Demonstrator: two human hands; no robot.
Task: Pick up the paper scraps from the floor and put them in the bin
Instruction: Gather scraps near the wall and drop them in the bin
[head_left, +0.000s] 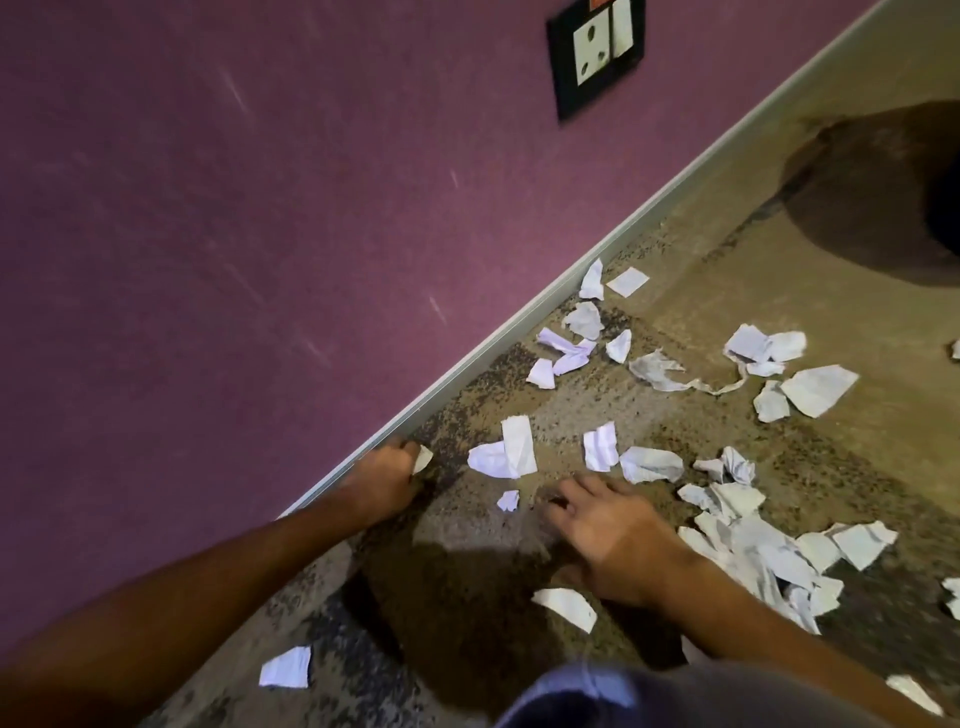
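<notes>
Crouching by the purple wall (234, 260), the person curls the left hand (384, 480) round a white paper scrap (422, 459) at the skirting. The right hand (605, 530) hovers spread above the speckled floor (675, 306) among scattered scraps; a brown shape (872, 197) far right is perhaps the bin.

Count on inspection: paper scraps (519, 447) on the floor (727, 260), roughly twenty-five or more, exact figure not determinable where the pieces overlap at right. Hands: two, left hand (382, 480) and right hand (605, 535). Wall socket plate (597, 52): one. Dark round object (872, 197) at upper right: one
</notes>
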